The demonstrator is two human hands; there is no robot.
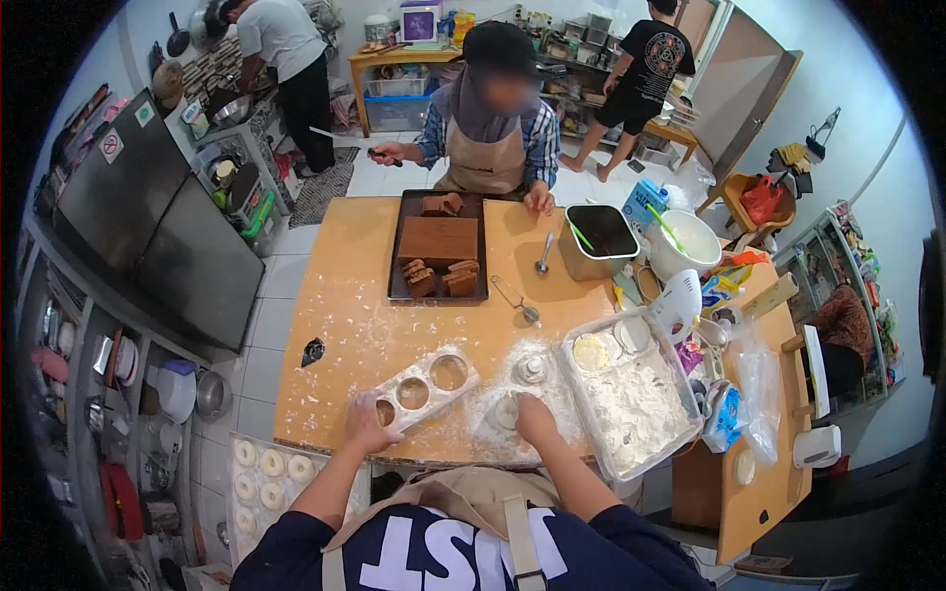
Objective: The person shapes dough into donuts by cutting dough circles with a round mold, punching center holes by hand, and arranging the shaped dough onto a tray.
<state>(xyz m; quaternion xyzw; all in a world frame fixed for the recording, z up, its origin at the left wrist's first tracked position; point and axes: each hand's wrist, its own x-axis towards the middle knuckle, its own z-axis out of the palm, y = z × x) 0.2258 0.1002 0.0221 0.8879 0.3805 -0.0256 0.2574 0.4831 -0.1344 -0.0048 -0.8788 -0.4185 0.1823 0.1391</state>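
Note:
My left hand (370, 426) is closed on the near left end of a flour-dusted board with three round holes (414, 394), which lies slanted on the table. On the floured patch to the right, my right hand (535, 422) has its fingers curled at the edge of a floured dough round (506, 412). Its fingertips are partly hidden. Just beyond is a small round, flour-covered piece (530, 369) whose kind is unclear. Right of that hand stands a white tub of flour (641, 409) with pale discs at its far end, one of them a yellowish disc (591, 352).
Across the table a co-worker (488, 148) holds a knife near a dark tray (392, 281) of cut chocolate cake. A small strainer (530, 315), spoon (542, 264), square tin (599, 268) and hand mixer (678, 305) lie rightward. Ring-shaped doughs (273, 463) sit lower left.

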